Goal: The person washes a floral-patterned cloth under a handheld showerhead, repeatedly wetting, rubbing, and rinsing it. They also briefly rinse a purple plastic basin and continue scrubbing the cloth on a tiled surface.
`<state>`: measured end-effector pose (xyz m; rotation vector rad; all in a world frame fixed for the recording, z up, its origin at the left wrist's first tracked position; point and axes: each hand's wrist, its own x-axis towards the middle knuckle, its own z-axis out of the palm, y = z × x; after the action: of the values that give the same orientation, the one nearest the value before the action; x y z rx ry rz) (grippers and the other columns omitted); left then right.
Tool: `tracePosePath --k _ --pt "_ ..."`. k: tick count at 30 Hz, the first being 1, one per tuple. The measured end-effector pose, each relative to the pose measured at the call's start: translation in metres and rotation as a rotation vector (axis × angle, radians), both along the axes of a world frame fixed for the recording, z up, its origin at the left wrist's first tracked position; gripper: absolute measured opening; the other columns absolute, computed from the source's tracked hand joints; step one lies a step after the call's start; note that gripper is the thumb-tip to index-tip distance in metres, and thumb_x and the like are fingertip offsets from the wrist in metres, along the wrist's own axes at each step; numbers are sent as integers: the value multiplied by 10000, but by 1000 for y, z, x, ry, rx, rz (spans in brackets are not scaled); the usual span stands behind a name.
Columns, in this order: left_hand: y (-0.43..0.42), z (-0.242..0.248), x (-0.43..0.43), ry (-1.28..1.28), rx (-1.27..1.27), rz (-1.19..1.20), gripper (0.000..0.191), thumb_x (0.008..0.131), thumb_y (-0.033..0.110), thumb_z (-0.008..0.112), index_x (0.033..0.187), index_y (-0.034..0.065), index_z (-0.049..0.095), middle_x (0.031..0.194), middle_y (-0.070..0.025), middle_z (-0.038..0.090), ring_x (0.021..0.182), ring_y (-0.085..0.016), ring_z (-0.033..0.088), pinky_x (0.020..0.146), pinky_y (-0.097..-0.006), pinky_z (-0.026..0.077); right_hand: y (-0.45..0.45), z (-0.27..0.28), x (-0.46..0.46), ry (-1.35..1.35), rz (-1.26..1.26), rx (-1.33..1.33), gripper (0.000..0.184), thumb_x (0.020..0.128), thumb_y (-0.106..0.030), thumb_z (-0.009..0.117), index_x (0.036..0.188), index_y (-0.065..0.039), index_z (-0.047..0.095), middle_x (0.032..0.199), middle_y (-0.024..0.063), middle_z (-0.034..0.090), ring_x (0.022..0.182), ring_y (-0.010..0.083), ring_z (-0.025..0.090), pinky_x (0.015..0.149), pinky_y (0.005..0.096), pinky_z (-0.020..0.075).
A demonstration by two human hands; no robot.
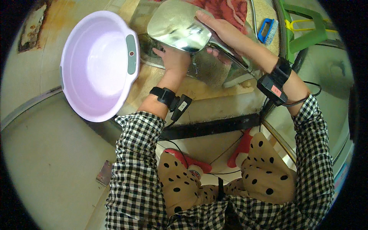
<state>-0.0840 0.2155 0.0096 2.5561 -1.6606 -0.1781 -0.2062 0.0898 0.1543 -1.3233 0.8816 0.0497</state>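
My right hand (224, 31) grips a large chrome handheld shower head (181, 26) from its right side. The smooth back of the head faces up, and its handle slants down to a metal hose fitting near my wrist. Below its lower edge is my left hand (176, 59), with a finger stretched to the left over a dark grey wet mat or cloth (201, 67). The shower head hides part of that hand, so I cannot see whether it grips the material. A crumpled red towel (230, 11) lies behind my right hand.
A lavender plastic basin (97, 66) leans at the left, close to my left forearm. Beyond my right arm lie a blue scrub brush (268, 31) and a green plastic frame (307, 37). A dark raised sill (212, 126) crosses before my feet; cables hang from both wrist devices.
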Motion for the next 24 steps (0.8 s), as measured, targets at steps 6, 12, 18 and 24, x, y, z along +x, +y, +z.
tracePosePath --k 6,12,18,24 --pt "10 -14 -39 35 241 -105 465 924 245 489 1333 26 520 1463 -271 386 1390 -528 258 997 -769 243 -37 0 -30 170 182 -68 634 939 -634 466 1020 -34 656 629 39 620 416 89 549 358 197 458" --pt "4 19 -74 506 -293 -141 736 868 364 590 1440 -37 359 1537 -275 251 1421 -513 191 1022 -762 209 -56 10 -46 241 -45 -19 604 984 -596 405 967 -44 650 628 52 634 458 144 592 400 239 489" --pt "-46 41 -87 96 -138 -157 898 794 437 671 1449 -81 342 1543 -270 260 1416 -503 217 1012 -748 252 -60 13 -30 6 -385 -133 616 950 -629 452 1015 -38 611 677 46 605 480 125 571 393 221 457" --pt "-88 57 -54 461 88 -65 474 782 198 639 1152 -99 626 1205 -313 586 1089 -442 608 881 -554 493 -78 9 -36 -67 -496 -209 600 960 -611 452 1067 -33 570 762 75 597 570 135 578 478 250 484"
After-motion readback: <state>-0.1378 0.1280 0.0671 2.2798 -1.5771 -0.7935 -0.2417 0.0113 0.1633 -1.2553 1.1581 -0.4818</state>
